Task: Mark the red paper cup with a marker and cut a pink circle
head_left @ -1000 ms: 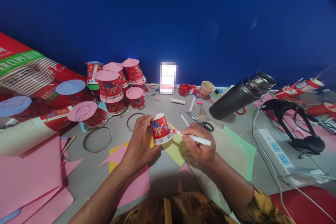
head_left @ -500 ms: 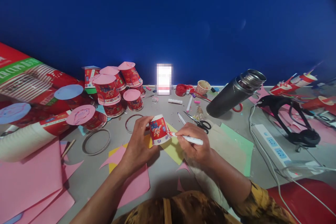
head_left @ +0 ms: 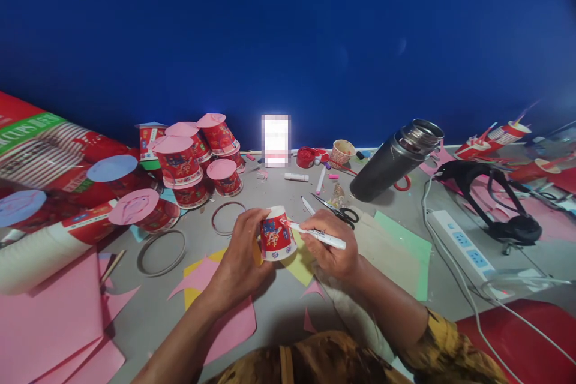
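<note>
My left hand (head_left: 245, 252) grips a red paper cup (head_left: 275, 239) by its left side, rim down and slightly tilted, above the table. The cup has a printed blue and gold figure and a white band with small purple flower marks. In my right hand (head_left: 332, 246) is a white marker (head_left: 321, 235), held like a pen. Its red tip touches, or is very near, the upper right of the cup's printed side. Yellow paper (head_left: 300, 267) lies beneath the cup. Black-handled scissors (head_left: 344, 214) and another white marker (head_left: 308, 205) rest just beyond my right hand.
Red cups topped with pink paper discs (head_left: 173, 162) stand stacked at the left, near a tape ring (head_left: 161, 253) and pink sheets (head_left: 49, 324). A dark thermos (head_left: 387, 165) leans at the right, before a power strip (head_left: 463, 246) with cables. Green paper (head_left: 405, 252) lies nearer.
The cup has turned more upright in my left hand. The marker tip has shifted from the cup's lower right up toward its upper right. The view has moved slightly.
</note>
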`<action>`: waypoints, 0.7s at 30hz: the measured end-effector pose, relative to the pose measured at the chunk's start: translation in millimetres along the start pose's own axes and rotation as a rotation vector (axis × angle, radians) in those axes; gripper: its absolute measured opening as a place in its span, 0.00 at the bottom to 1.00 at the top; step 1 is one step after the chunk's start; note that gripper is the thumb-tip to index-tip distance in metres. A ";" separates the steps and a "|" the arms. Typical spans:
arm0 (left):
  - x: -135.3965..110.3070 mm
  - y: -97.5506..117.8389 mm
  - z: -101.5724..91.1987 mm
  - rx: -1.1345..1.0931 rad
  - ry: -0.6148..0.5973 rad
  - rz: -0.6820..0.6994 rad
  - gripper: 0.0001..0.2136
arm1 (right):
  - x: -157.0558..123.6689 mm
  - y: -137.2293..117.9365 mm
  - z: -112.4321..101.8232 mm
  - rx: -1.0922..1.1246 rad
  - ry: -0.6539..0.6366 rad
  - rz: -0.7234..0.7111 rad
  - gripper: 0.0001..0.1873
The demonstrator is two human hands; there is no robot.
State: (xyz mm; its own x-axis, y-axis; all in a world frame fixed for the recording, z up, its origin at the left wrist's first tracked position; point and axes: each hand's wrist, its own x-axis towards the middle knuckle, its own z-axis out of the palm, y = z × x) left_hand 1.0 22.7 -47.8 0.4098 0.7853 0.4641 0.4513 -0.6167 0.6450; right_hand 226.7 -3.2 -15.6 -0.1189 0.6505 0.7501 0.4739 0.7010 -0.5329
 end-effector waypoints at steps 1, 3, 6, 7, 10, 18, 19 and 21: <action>-0.4 0.3 0.1 -0.007 -0.004 -0.002 0.38 | 0.0 0.4 -0.1 -0.001 -0.002 -0.005 0.06; -0.6 1.1 -0.3 -0.025 -0.013 -0.010 0.38 | 0.1 0.7 -0.6 0.011 -0.006 -0.014 0.06; 0.0 2.7 -2.4 -0.058 -0.029 -0.032 0.38 | 1.0 0.3 -1.8 0.031 -0.016 -0.021 0.06; 0.3 3.3 -3.2 -0.070 -0.037 -0.042 0.38 | 1.4 0.1 -2.2 0.026 -0.012 -0.020 0.06; 1.0 4.2 -5.0 -0.099 -0.065 -0.073 0.39 | 2.4 -0.1 -3.4 -0.011 0.019 -0.018 0.06; -1.2 4.5 -7.1 -0.147 -0.084 -0.119 0.40 | 2.9 1.4 -6.6 -0.016 0.060 0.099 0.06; -1.4 4.8 -7.3 -0.157 -0.089 -0.125 0.40 | 3.3 1.3 -6.8 -0.009 0.048 0.087 0.06; -1.5 5.2 -7.7 -0.178 -0.093 -0.140 0.40 | 4.1 1.3 -7.0 0.012 0.028 0.059 0.05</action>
State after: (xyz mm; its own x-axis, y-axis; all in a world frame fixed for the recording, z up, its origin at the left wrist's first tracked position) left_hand -3.4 18.7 -40.4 0.4284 0.8486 0.3103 0.3652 -0.4767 0.7996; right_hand 232.9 -1.6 -10.5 -0.0665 0.6824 0.7279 0.4685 0.6655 -0.5811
